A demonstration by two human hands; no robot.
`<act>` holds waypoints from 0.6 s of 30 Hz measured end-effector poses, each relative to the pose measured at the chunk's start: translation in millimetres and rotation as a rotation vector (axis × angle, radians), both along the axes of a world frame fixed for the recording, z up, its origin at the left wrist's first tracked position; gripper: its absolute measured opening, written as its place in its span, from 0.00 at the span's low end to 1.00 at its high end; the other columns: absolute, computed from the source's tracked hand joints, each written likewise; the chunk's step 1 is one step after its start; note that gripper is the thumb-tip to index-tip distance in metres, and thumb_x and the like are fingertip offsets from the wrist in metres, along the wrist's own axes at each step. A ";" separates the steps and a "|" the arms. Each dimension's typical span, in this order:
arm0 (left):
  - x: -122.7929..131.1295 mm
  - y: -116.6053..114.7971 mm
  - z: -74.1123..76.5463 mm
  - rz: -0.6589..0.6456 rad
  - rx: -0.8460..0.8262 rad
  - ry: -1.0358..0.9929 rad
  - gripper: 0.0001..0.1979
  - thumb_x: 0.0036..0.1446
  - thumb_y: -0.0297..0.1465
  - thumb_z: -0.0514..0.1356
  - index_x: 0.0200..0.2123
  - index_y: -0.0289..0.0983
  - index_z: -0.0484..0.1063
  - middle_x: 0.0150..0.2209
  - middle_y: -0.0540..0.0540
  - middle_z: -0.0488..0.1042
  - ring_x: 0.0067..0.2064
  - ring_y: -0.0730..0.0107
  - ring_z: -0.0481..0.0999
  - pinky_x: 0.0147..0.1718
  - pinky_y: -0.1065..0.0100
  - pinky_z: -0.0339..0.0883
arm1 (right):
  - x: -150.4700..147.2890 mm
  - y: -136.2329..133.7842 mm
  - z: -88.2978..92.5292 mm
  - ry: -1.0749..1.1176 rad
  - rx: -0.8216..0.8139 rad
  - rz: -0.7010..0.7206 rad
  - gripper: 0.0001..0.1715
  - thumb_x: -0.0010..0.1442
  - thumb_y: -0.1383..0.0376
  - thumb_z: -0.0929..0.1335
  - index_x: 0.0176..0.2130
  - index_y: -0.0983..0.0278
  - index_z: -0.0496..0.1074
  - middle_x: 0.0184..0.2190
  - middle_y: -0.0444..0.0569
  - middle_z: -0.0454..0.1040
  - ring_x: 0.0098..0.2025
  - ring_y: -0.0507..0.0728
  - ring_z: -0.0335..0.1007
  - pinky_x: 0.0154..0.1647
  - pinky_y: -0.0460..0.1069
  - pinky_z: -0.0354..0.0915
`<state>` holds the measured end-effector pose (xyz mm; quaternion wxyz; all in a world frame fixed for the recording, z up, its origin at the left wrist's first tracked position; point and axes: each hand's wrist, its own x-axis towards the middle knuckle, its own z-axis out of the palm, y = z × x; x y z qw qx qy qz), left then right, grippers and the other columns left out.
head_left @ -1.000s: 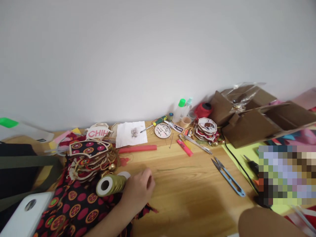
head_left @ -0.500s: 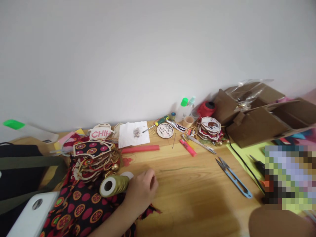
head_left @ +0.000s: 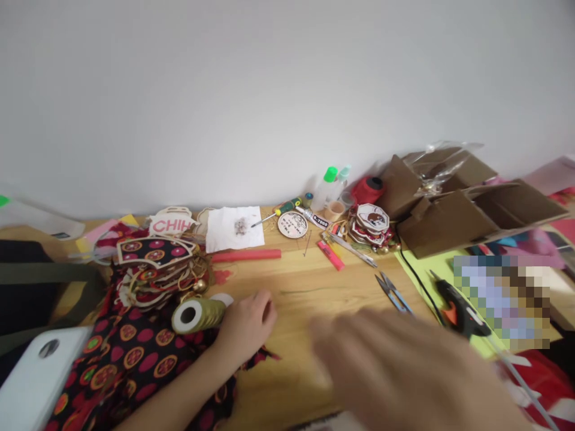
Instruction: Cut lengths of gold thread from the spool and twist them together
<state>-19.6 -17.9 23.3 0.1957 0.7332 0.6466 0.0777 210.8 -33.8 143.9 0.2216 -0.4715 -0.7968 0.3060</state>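
Rests left hand (head_left: 249,317) on the table (head_left: 291,383) with fingers curled inward; impossible to tell if gripping anything. Has the olive spool (head_left: 202,315) just beside that hand at nine o'clock (lying on its side, and cannot judge contact), the stacked ornaments (head_left: 155,251) at ten, the patterned cloth (head_left: 135,359) at eight, running under the forearm (head_left: 184,383). From the same hand, shows the thin thread (head_left: 314,291) lying at two o'clock and the red strip (head_left: 247,256) at twelve. Holds right hand (head_left: 399,365) over the table with fingers pointing toward ten o'clock; too blurred to tell if spread or gripping. From there, shows the scissors (head_left: 402,302) at twelve o'clock, partly hidden by the hand, and the glue gun (head_left: 462,314) at two, on the yellow-green sheet (head_left: 440,266).
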 end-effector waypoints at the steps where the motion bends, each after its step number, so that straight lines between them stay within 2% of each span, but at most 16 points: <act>1: 0.1 0.1 1.1 -0.002 0.003 0.012 0.07 0.54 0.25 0.51 0.27 0.38 0.65 0.24 0.48 0.72 0.27 0.68 0.72 0.26 0.69 0.53 | 2.8 11.6 2.2 -0.202 0.062 -0.108 0.14 0.57 0.56 0.63 0.41 0.53 0.74 0.32 0.51 0.76 0.33 0.59 0.69 0.30 0.53 0.62; 3: 0.0 0.3 2.8 -0.001 0.001 0.016 0.06 0.55 0.26 0.52 0.27 0.38 0.66 0.25 0.48 0.73 0.27 0.67 0.72 0.26 0.69 0.53 | 18.3 28.7 -6.1 -0.537 0.163 -0.333 0.17 0.59 0.56 0.60 0.39 0.59 0.73 0.31 0.53 0.76 0.29 0.59 0.69 0.26 0.52 0.60; 4: -0.2 0.4 3.3 -0.005 -0.005 0.014 0.06 0.55 0.26 0.52 0.27 0.37 0.66 0.25 0.48 0.73 0.28 0.67 0.72 0.26 0.69 0.53 | 30.3 33.7 -15.7 -0.682 0.126 -0.388 0.19 0.60 0.56 0.58 0.40 0.61 0.73 0.32 0.54 0.76 0.29 0.60 0.70 0.26 0.52 0.60; 6: -0.5 0.7 4.0 0.002 -0.011 0.026 0.06 0.55 0.27 0.51 0.27 0.37 0.67 0.25 0.48 0.73 0.28 0.67 0.72 0.26 0.69 0.53 | 59.1 36.7 -40.2 -0.867 0.032 -0.395 0.21 0.60 0.57 0.57 0.41 0.66 0.72 0.36 0.58 0.76 0.35 0.63 0.72 0.31 0.54 0.63; 8: -0.4 1.2 4.5 -0.001 -0.001 0.025 0.07 0.55 0.28 0.51 0.28 0.37 0.67 0.25 0.48 0.73 0.28 0.68 0.72 0.25 0.69 0.53 | 86.4 32.7 -64.5 -0.970 -0.020 -0.432 0.26 0.59 0.57 0.58 0.47 0.72 0.70 0.41 0.65 0.74 0.42 0.68 0.71 0.38 0.57 0.65; 10: 0.0 1.5 4.8 -0.008 0.004 0.018 0.06 0.54 0.28 0.52 0.28 0.37 0.68 0.24 0.49 0.72 0.27 0.68 0.71 0.25 0.69 0.53 | 104.7 26.6 -82.3 -0.958 -0.077 -0.466 0.28 0.58 0.57 0.60 0.50 0.73 0.68 0.44 0.65 0.73 0.45 0.68 0.70 0.42 0.58 0.65; 12: 0.4 1.7 4.8 -0.009 0.016 0.019 0.06 0.54 0.28 0.52 0.27 0.37 0.68 0.23 0.50 0.71 0.26 0.69 0.70 0.25 0.70 0.54 | 111.6 22.5 -91.7 -0.885 -0.144 -0.499 0.27 0.55 0.57 0.62 0.50 0.71 0.68 0.43 0.63 0.73 0.44 0.67 0.71 0.40 0.56 0.65; 18: -1.1 1.3 2.2 -0.001 0.080 0.035 0.08 0.54 0.30 0.51 0.26 0.37 0.68 0.21 0.51 0.69 0.24 0.71 0.68 0.26 0.70 0.53 | 98.5 29.9 -88.8 -0.823 -0.190 -0.540 0.25 0.50 0.65 0.62 0.49 0.68 0.68 0.43 0.59 0.73 0.42 0.64 0.71 0.35 0.52 0.63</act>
